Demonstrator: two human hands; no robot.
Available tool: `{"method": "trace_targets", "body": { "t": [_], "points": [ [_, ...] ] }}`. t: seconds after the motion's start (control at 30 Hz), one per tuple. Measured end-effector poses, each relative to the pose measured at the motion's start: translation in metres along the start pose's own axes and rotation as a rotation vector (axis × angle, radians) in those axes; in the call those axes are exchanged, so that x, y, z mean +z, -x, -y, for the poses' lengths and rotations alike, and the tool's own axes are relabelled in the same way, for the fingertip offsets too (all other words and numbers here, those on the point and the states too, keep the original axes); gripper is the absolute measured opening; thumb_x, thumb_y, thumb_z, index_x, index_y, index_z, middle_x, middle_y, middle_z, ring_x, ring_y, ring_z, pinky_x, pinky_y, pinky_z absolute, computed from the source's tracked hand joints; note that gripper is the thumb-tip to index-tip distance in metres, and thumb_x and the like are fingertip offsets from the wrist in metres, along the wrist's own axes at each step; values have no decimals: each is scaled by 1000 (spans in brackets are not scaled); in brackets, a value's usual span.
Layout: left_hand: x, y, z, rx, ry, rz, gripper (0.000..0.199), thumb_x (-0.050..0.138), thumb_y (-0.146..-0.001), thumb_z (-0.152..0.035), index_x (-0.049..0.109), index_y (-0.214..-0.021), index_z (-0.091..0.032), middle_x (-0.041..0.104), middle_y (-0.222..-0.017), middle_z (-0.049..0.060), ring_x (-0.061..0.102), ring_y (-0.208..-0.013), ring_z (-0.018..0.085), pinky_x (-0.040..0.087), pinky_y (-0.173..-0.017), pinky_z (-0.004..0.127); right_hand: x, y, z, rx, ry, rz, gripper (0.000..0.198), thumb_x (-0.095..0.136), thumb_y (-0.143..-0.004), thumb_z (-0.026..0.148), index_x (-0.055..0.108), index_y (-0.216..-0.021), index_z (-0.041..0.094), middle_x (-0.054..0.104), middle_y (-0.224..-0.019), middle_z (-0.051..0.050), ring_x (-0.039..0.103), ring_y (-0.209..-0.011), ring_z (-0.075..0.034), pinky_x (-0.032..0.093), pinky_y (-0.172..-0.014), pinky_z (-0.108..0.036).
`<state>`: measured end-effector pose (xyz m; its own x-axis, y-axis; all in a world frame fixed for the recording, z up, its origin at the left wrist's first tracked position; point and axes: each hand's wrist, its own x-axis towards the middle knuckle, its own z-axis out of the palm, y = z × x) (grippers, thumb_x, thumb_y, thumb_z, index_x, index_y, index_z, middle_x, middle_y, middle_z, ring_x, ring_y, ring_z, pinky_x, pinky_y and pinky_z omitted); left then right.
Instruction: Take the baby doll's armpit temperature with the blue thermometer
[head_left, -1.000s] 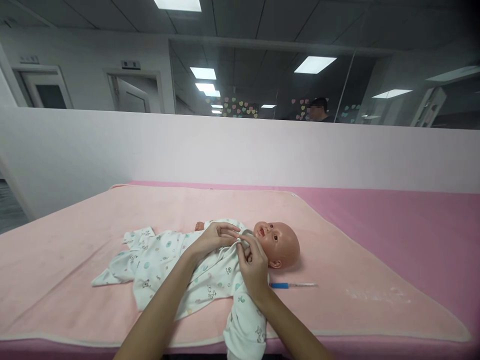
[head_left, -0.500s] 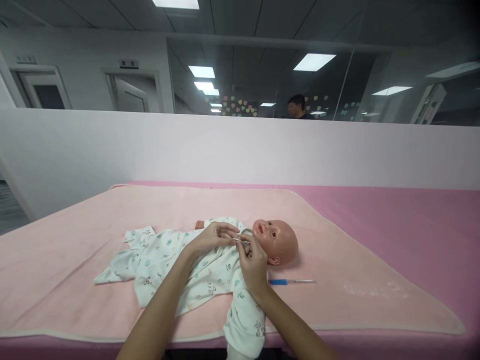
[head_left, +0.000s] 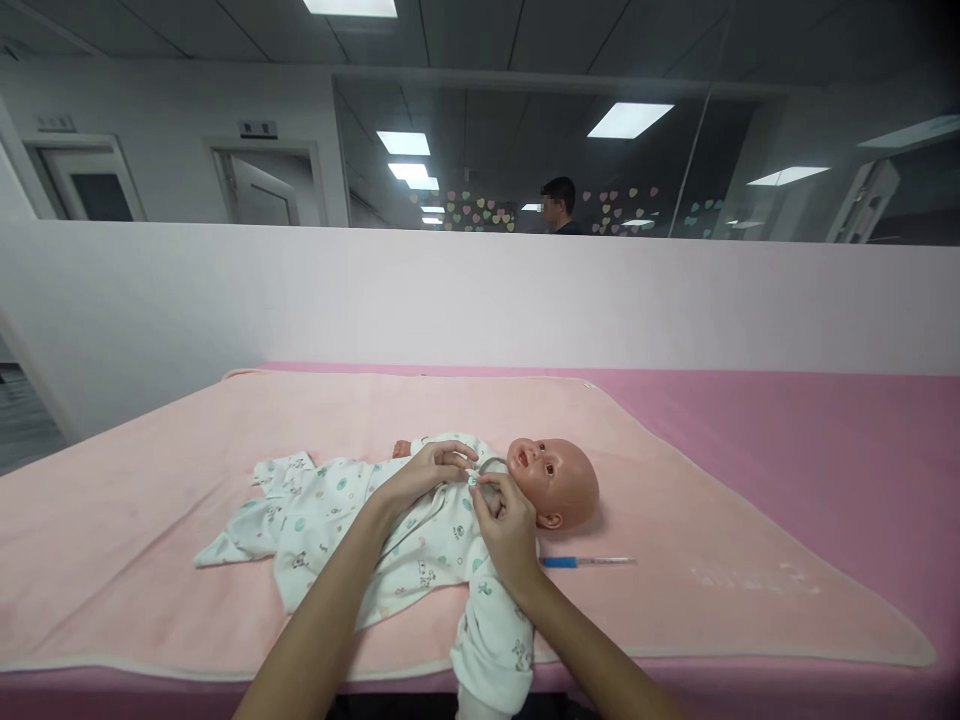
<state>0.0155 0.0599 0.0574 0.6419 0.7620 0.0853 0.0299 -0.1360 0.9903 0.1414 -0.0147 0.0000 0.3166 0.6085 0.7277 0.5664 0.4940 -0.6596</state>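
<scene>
A baby doll (head_left: 559, 487) lies on its back, head to the right, dressed in a white patterned baby outfit (head_left: 420, 565). Over the doll's upper chest, my left hand (head_left: 429, 474) has its fingertips at the edge of the outfit's front, near the neckline. My right hand (head_left: 507, 515) pinches the same edge from the right, its thumb and index finger close to the left hand's fingertips. A small bit of the patterned cloth shows between the two hands. Beside the doll's head lies a thermometer (head_left: 589, 562) with a blue end.
A peach blanket (head_left: 675, 520) with a pale border is spread under the doll on a pink surface (head_left: 840, 450). Behind stands a low white wall (head_left: 480, 300) with glass above it. Beyond the glass, a person (head_left: 559, 205) is visible.
Both hands stay at the neckline; the fingers have shifted slightly, and a patterned bit of cloth now shows between them. The person behind the glass has moved left.
</scene>
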Motion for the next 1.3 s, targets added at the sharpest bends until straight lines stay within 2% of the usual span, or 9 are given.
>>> {"method": "trace_targets", "body": {
  "t": [0.17, 0.4, 0.53, 0.73, 0.87, 0.97, 1.03, 1.17, 1.3],
  "points": [
    [-1, 0, 0, -8, -9, 14, 25, 63, -61, -15, 62, -86, -16, 62, -75, 2, 57, -74, 12, 42, -68, 20, -1, 0, 0, 15, 29, 12, 15, 49, -82, 29, 57, -82, 16, 54, -59, 3, 38, -41, -8, 36, -47, -22],
    [2, 3, -2, -11, -37, 55, 44, 62, -66, -20, 56, -110, -18, 62, -80, 2, 56, -73, 13, 42, -67, 22, -1, -1, 0, 23, 27, 6, 18, 51, -81, 30, 60, -88, 16, 62, -69, -1, 43, -44, -9, 40, -49, -23],
    [0, 3, -2, 7, -78, 87, 47, 65, -68, -24, 54, -113, -19, 61, -81, 2, 55, -75, 13, 42, -67, 23, -1, -1, -1, 30, -16, 22, 21, 46, -84, 29, 62, -91, 17, 65, -77, -4, 52, -54, -12, 44, -55, -25],
    [0, 20, -5, 142, -268, 158, 56, 68, -63, -19, 52, -116, -22, 56, -108, 5, 52, -88, 15, 42, -75, 25, -2, 0, -1, 62, -37, 2, 23, 40, -87, 27, 59, -97, 16, 65, -87, -7, 60, -78, -18, 48, -67, -28],
    [7, 47, 1, 286, -532, -11, 54, 64, -64, -15, 53, -116, -25, 53, -117, 5, 48, -103, 19, 38, -91, 31, 2, -8, 4, -104, 46, -14, 26, 37, -85, 17, 58, -99, 17, 62, -103, -9, 56, -98, -19, 46, -78, -30],
    [12, 62, 10, 362, -644, -178, 48, 63, -67, -18, 52, -114, -24, 54, -114, 5, 47, -106, 21, 36, -94, 32, 7, -16, 9, -271, 67, 196, 29, 35, -81, 9, 61, -93, 19, 64, -93, -5, 60, -85, -15, 46, -71, -24],
    [14, 68, 14, 383, -681, -278, 38, 57, -72, -18, 54, -110, -22, 56, -110, 5, 49, -103, 20, 37, -93, 32, 9, -19, 11, -329, 87, 305, 29, 37, -79, 8, 61, -91, 20, 65, -84, -2, 61, -75, -14, 45, -66, -23],
    [17, 73, 18, 385, -769, -423, 33, 46, -74, -12, 57, -103, -22, 60, -94, 3, 52, -90, 19, 40, -84, 33, 10, -15, 10, -339, 92, 280, 22, 41, -80, 13, 60, -90, 19, 64, -78, -2, 60, -70, -14, 43, -64, -22],
    [22, 74, 20, 363, -811, -546, 20, 46, -79, -20, 59, -94, -21, 60, -80, 2, 53, -78, 18, 43, -74, 33, 6, -9, 8, -419, 82, 299, 17, 44, -80, 16, 59, -89, 18, 62, -78, -3, 57, -67, -13, 40, -60, -21]
  ]
}}
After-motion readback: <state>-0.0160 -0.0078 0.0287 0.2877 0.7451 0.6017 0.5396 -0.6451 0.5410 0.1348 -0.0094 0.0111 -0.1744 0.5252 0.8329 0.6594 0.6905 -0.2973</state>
